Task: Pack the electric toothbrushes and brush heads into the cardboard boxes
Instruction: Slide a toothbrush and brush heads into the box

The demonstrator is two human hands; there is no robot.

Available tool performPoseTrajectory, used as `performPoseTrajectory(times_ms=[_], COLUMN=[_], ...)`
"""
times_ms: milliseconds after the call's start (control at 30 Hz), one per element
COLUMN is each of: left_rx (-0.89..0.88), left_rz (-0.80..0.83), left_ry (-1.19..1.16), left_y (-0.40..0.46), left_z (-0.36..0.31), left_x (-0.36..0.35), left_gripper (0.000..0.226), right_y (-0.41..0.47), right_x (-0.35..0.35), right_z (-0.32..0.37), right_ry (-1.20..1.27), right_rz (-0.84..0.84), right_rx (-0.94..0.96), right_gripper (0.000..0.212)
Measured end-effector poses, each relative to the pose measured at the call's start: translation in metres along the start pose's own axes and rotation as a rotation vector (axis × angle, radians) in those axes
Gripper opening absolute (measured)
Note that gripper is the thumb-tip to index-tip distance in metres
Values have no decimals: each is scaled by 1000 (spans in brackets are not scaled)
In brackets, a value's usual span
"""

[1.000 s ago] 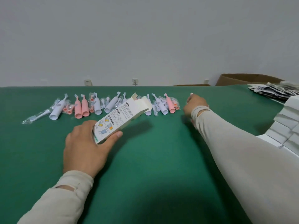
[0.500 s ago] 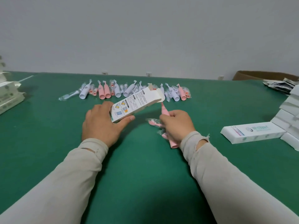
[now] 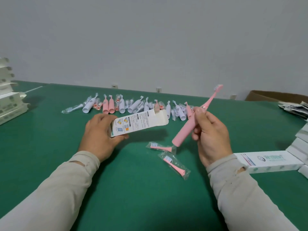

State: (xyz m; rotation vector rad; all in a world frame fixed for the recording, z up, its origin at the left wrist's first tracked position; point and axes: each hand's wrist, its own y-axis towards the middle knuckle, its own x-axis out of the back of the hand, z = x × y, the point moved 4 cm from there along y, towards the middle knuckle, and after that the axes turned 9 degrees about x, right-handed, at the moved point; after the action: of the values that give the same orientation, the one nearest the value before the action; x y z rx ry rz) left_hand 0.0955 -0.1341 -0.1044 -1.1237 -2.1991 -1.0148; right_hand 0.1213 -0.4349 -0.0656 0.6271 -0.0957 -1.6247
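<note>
We see the pink toothbrush point(image 3: 191, 120) held up off the green table point(image 3: 133, 189), tilted with its bristled head far and to the right and its base low, just above the table. The right hand point(image 3: 210, 134) holds it, fingers curled round the upper handle. Left of it, the left hand point(image 3: 100, 135) grips one end of the printed cardboard box point(image 3: 139, 123), whose far end is open with its flap out. Two bagged pink brush heads point(image 3: 168, 157) lie on the table near the toothbrush's base. Farther off runs a row of white and pink toothbrushes and bagged heads point(image 3: 133, 106). A white box point(image 3: 268, 161) lies at the right, and stacked white boxes point(image 3: 9, 104) stand at the far left.
</note>
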Motion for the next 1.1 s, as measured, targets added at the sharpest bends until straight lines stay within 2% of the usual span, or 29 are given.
performPoseTrajectory(times_ms=[67, 133, 300, 467, 567, 633, 700, 733, 767, 867, 1100], left_rx=[0, -9, -22, -79, -107, -120, -118, -116, -112, -103, -94], left_rz=[11, 18, 18, 15, 25, 44, 52, 50, 47, 35, 40], left_ry=[4, 8, -4, -37, -43, -43, -40, -37, -35, -44, -44], left_y=[-2, -3, -5, -8, -9, -9, -9, -9, -8, -8, -8], left_z=[-1, -2, -4, -10, -11, -12, -12, -12, -11, -10, -10], left_x=[0, 0, 2, 4, 4, 3, 3, 3, 3, 4, 3], left_gripper=[61, 62, 61, 58, 56, 55, 55, 55, 55, 56, 57], right_y=[0, -1, -6, -6, -6, -7, -11, -11, -8, -3, -10], right_x=[0, -3, -8, -8, -10, -12, -15, -13, -11, -2, -14], right_z=[7, 10, 12, 6, -1, -9, -19, -23, -25, -19, -12], right_ry=[-18, -38, 32, 6, -46, -201, -481, -591, -627, -489, -553], right_rz=[-56, -103, -180, -112, 14, 186, 352, 359, 295, 80, 220], right_rx=[81, 122, 126, 85, 23, -19, -56, -63, -62, -29, 163], right_gripper=[21, 12, 5, 8, 9, 14, 15, 18, 23, 27, 22])
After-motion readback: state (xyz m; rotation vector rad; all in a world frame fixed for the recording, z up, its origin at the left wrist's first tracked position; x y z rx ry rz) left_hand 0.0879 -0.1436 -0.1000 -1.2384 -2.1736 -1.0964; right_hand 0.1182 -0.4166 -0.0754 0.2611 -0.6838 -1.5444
